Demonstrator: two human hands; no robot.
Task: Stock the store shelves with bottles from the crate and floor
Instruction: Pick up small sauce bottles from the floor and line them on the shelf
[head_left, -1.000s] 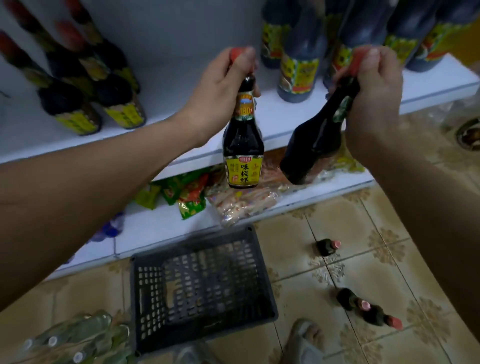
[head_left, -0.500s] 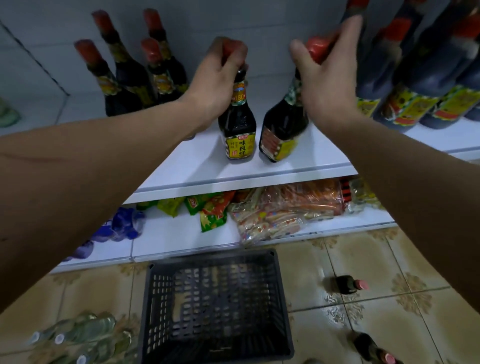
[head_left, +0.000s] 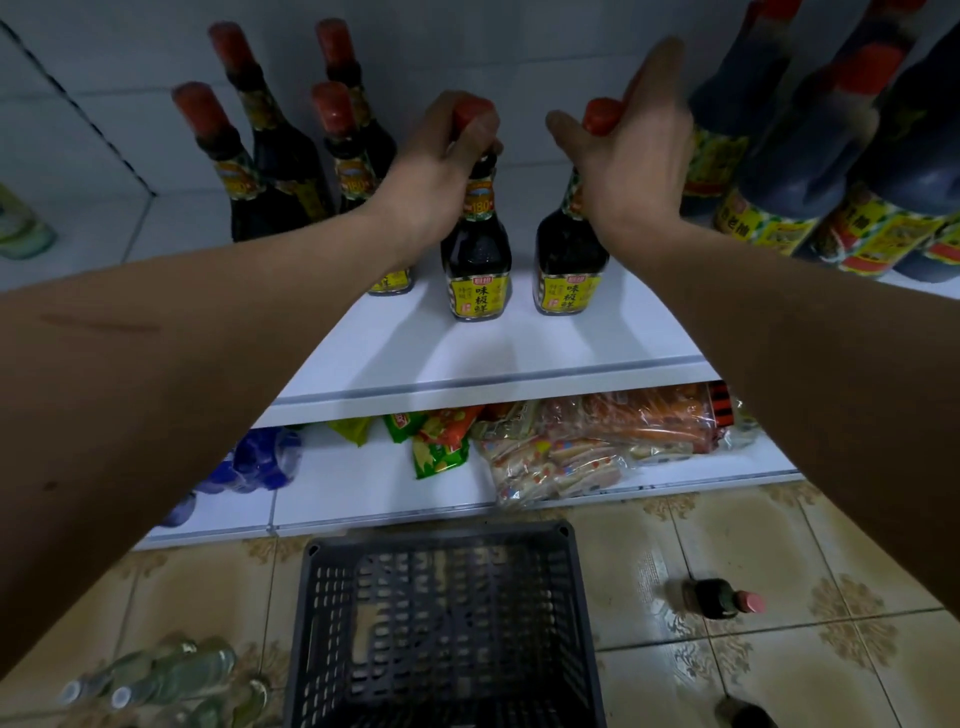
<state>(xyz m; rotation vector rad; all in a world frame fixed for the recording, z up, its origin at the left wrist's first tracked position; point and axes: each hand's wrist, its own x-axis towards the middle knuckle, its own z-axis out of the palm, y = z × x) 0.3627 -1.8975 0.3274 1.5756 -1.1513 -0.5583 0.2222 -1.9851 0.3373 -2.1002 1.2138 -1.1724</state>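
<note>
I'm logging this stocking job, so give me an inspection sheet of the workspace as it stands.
Surface: white upper shelf, bare at its front edge.
Job's things: two small dark sauce bottles stand upright side by side, left bottle, right bottle; more behind at left; one lies on the floor; the dark crate looks empty.
Clutter: snack packets on the lower shelf; clear bottles on the floor.
Grippers: left hand grips the left bottle's red cap; right hand is opening, fingers straight, thumb beside the right cap.
Cables: nothing seen.
Surroundings: larger bottles at right; patterned floor tiles.
</note>
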